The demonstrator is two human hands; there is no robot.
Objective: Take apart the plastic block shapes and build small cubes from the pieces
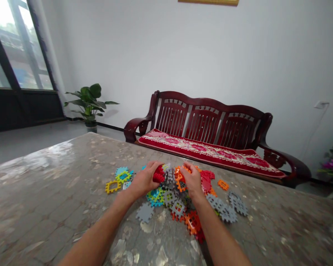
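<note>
My left hand (143,180) is closed around a small stack of red interlocking plastic tiles (158,174), at the left of the pile. Beside it, my right hand (192,179) has its fingers curled over an orange window-frame tile (180,178) and appears to grip its edge. Between the hands lie dark grey tiles (170,177), some partly covered. Nearer to me are grey lattice tiles (178,207), a blue and lime cluster (155,195) and a flat grey tile (145,212). An orange-red window tile (192,222) rests by my right forearm.
Yellow frame tiles (113,187) lie left of the pile. Right of it are red tiles (207,180), grey tiles (238,203) and an orange tile (223,184). A patterned tablecloth (58,207) covers the table. Behind stands a wooden bench (202,118); a potted plant (90,99) is at back left.
</note>
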